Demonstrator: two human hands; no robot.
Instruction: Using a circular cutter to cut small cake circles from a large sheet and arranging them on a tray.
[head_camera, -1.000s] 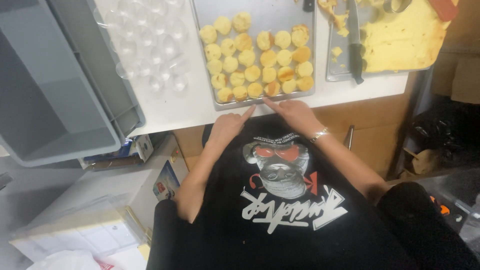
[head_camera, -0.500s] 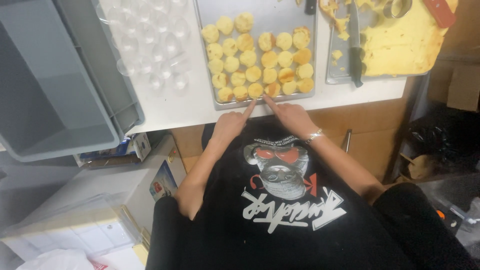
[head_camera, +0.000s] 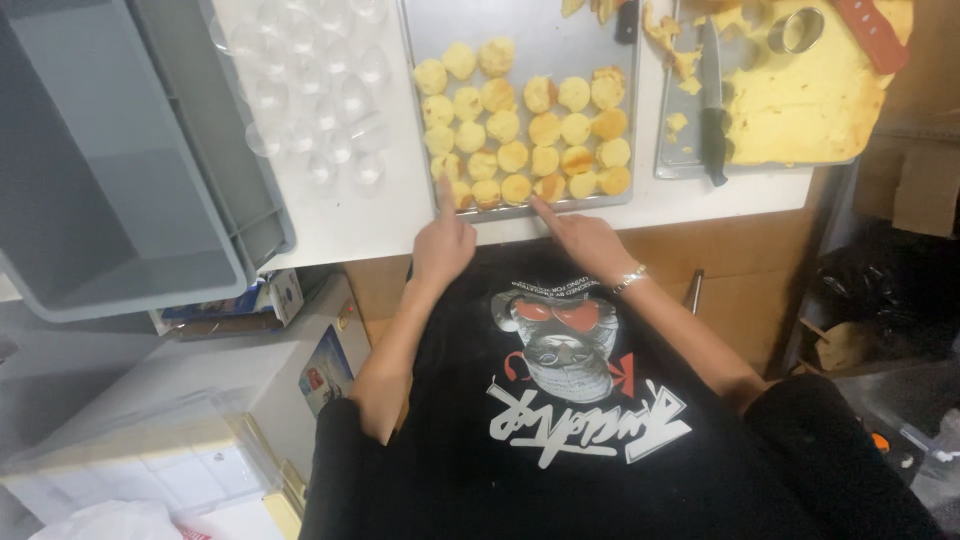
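Rounds of yellow cake (head_camera: 520, 125), cut small and set in rough rows, fill the near part of a flat metal tray (head_camera: 540, 40) on a white counter (head_camera: 400, 215). Both hands rest at the tray's near edge. The left hand (head_camera: 443, 240) has its index finger stretched forward, the tip touching the rim by the nearest corner round, with the other fingers curled under; it grips nothing. The right hand (head_camera: 590, 238) likewise points its index finger to the tray's front edge, the rest of the fingers folded, holding nothing. A thin bracelet (head_camera: 630, 278) circles the right wrist.

Left of the tray stand clear plastic cups (head_camera: 320, 110), close together on the counter. Further left sits a large grey crate (head_camera: 110, 170), overhanging the counter edge. Right of the tray lies a second tray (head_camera: 672, 165) with a slab of yellow cake (head_camera: 810, 100), holes cut out of it, a round metal cutter (head_camera: 797, 30) lying on the slab, and a black-handled knife (head_camera: 712, 110) beside it. Crumbled scraps (head_camera: 675, 55) lie near the knife.
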